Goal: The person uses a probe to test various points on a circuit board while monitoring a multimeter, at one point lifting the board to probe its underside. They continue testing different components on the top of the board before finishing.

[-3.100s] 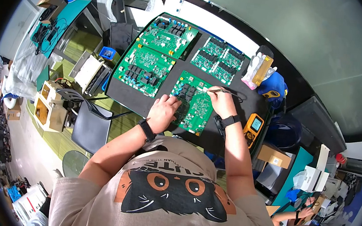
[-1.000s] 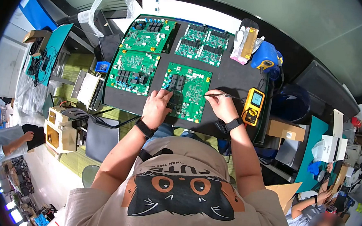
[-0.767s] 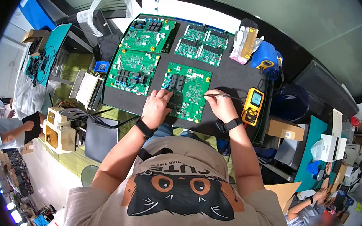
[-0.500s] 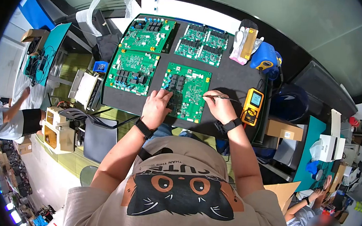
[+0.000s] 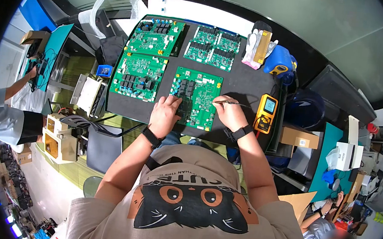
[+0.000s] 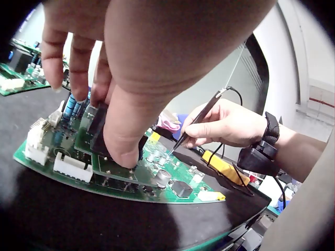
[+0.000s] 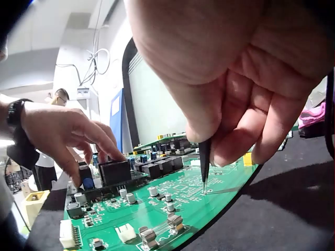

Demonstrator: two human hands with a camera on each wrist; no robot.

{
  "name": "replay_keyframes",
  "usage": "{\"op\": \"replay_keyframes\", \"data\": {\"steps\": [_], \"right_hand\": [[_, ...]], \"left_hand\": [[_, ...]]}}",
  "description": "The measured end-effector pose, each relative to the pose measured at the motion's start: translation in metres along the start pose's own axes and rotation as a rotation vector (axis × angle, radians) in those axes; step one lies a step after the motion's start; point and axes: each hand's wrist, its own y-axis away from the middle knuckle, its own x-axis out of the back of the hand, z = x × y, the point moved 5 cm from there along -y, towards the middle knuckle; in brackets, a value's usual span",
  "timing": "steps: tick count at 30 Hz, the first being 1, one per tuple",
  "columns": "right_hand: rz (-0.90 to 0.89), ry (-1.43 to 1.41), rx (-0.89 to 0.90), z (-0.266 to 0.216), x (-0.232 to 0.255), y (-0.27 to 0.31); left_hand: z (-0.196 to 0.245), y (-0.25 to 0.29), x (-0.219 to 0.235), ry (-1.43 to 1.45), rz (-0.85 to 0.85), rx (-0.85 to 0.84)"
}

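Observation:
A green circuit board (image 5: 206, 86) with black relays and small parts lies on the black mat in front of me. My left hand (image 5: 164, 112) grips its left side; in the right wrist view the thumb and fingers sit around a black block (image 7: 115, 172) on a raised small board. My right hand (image 5: 231, 113) pinches a slim black test probe (image 7: 204, 159) with a cable at its rear. The probe's fine metal tip stands right at the board's surface, among small parts near the right edge. Beside the right hand lies a yellow multimeter (image 5: 266, 113) with a lit display.
Two large green boards (image 5: 153, 46) occupy the mat's left side. A panel of smaller boards (image 5: 212, 48) lies at the back. Gloves (image 5: 252, 49) and a blue tool station (image 5: 278, 61) stand back right. The mat (image 5: 246, 81) has a raised edge. Other people stand at both sides.
Over three seconds my right hand has brought the probe from the board's upper right down to its middle right edge, then slightly inward. The left hand stays put. A person at far left reached toward cables.

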Motion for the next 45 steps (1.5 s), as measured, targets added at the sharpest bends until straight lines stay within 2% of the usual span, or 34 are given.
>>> {"op": "replay_keyframes", "data": {"steps": [25, 35, 42, 45], "right_hand": [[0.030, -0.120, -0.141, 0.006, 0.005, 0.007], [0.004, -0.064, -0.087, 0.006, 0.007, -0.001], [0.074, -0.104, -0.021, 0.008, -0.002, -0.001], [0.074, -0.081, -0.083, 0.007, -0.006, 0.001]], "left_hand": [[0.001, -0.001, 0.005, 0.029, -0.020, -0.001], [0.002, 0.000, 0.008, 0.064, -0.012, -0.016], [0.003, -0.005, 0.010, 0.131, 0.024, -0.063], [0.008, -0.004, 0.009, 0.129, -0.002, -0.054]]}}
